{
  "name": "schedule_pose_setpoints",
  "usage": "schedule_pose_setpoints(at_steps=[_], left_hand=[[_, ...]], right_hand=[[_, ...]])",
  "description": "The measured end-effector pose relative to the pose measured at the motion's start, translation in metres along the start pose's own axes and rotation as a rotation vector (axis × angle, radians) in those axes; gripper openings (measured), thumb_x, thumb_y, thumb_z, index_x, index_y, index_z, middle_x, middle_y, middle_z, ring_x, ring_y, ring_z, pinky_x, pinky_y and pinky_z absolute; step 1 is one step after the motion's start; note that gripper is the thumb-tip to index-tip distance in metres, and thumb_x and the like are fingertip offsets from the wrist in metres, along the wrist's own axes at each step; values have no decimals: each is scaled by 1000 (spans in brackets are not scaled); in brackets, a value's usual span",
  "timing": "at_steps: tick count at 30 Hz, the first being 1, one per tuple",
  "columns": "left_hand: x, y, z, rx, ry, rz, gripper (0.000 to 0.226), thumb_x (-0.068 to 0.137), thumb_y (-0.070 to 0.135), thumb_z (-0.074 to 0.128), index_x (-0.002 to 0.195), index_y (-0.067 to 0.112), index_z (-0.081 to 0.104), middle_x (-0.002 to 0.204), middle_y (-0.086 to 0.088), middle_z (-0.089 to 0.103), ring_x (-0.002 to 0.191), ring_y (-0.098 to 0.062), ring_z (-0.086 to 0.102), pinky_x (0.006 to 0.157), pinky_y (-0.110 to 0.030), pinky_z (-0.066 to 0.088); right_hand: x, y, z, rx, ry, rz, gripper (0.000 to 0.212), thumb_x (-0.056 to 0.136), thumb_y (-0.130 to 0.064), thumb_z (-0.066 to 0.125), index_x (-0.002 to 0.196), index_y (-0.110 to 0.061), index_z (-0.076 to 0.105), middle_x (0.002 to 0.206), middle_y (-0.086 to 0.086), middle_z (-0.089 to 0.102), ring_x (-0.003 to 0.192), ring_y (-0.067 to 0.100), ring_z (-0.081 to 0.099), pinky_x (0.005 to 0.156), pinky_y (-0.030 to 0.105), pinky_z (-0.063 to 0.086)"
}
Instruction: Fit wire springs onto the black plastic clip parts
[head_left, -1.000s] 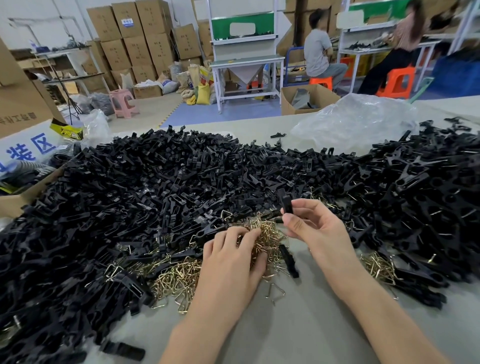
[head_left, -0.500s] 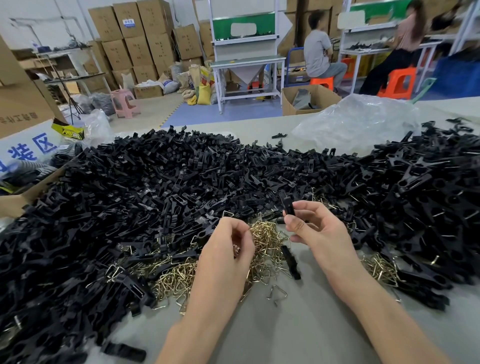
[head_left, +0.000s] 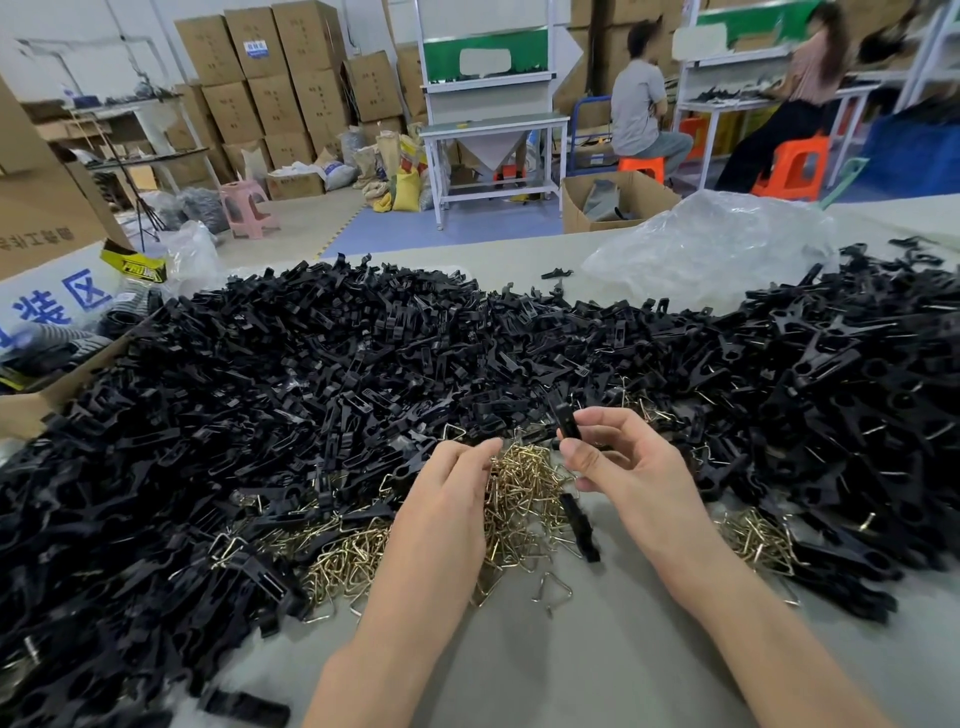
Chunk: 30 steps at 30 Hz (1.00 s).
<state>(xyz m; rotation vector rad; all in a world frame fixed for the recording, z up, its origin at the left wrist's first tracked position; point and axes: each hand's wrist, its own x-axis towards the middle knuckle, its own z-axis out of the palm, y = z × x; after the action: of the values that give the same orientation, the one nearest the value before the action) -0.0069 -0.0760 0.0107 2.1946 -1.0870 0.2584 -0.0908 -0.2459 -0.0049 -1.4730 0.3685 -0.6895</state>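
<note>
R grip (head_left: 628, 467) pinches a black clip part (head_left: 564, 423) upright, end free for fitting; L grip (head_left: 441, 509) curls over the spring pile (head_left: 524, 483), maybe w/ one, I can't tell.

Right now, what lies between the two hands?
The head view shows the heap of brass-coloured wire springs between the left hand and the right hand, with one loose black clip part lying at its near right edge.

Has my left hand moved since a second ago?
Yes. The left hand has lifted up off the heap of brass wire springs, fingers now curled.
</note>
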Motion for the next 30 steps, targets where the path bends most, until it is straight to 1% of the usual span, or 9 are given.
schedule_pose_setpoints(at_steps=[6, 9, 11, 13, 16, 18, 21, 26, 30], left_hand=[[1, -8, 0, 211, -39, 131, 62, 69, -24, 69, 116, 17, 74, 100, 1, 52, 92, -18, 52, 65, -27, 50], [1, -12, 0, 181, -13, 144, 79, 67, -27, 65, 131, 19, 62, 103, 4, 49, 88, -14, 51, 63, -26, 50], [2, -12, -1, 160, 27, 170, 86, 73, -24, 66, 142, 24, 47, 105, 7, 54, 87, -13, 53, 72, -28, 52], [4, -12, -3, 117, 92, 189, 81, 79, -19, 69, 143, 25, 44, 103, 9, 64, 90, -15, 57, 82, -31, 50], [5, -13, -6, 87, 200, 244, 58, 87, -6, 72, 136, 21, 58, 101, 13, 70, 93, -14, 59, 85, -33, 47], [5, -10, -8, -26, 235, 174, 49, 93, 4, 67, 133, 31, 58, 101, 22, 68, 97, -8, 60, 88, -26, 48], [6, -4, -9, -330, 268, -94, 43, 96, 12, 65, 122, 46, 58, 101, 26, 68, 95, -1, 64, 83, -9, 44], [9, 0, -8, -758, 190, -387, 35, 94, 18, 68, 120, 40, 60, 94, 9, 76, 83, -3, 67, 86, -29, 50], [9, 3, -5, -884, 126, -420, 34, 93, 15, 69, 119, 35, 62, 84, 6, 75, 71, -4, 60, 72, -18, 49]], right_hand=[[0, 1, 1, -35, -21, -22, 26, 88, -18, 77, 95, -42, 71, 98, -16, 73, 85, 5, 71, 72, 17, 56], [1, 1, 1, -44, -21, -27, 27, 89, -17, 76, 94, -43, 70, 98, -16, 74, 84, 5, 71, 74, 19, 57], [1, 2, 1, -47, -26, -26, 26, 88, -19, 77, 94, -43, 70, 98, -16, 74, 85, 6, 72, 76, 23, 59], [1, 2, 1, -48, -32, -21, 26, 88, -19, 77, 95, -43, 70, 99, -15, 74, 87, 9, 72, 80, 28, 60], [1, 1, 2, -57, -31, -32, 29, 87, -14, 77, 99, -40, 71, 100, -13, 74, 87, 8, 71, 80, 26, 57], [-1, 0, 4, -115, -37, -65, 37, 86, -12, 78, 105, -42, 69, 100, -20, 72, 88, 3, 70, 78, 18, 54], [-5, 1, 6, -211, -79, -100, 42, 86, -12, 79, 106, -48, 70, 103, -29, 70, 96, -2, 66, 80, 11, 50], [-11, 0, 11, -341, -160, -179, 43, 86, -17, 79, 110, -51, 69, 112, -22, 66, 104, 2, 65, 88, 12, 48], [-12, 1, 13, -421, -168, -246, 44, 86, -19, 80, 116, -49, 68, 113, -17, 62, 101, 9, 65, 93, 23, 51]])
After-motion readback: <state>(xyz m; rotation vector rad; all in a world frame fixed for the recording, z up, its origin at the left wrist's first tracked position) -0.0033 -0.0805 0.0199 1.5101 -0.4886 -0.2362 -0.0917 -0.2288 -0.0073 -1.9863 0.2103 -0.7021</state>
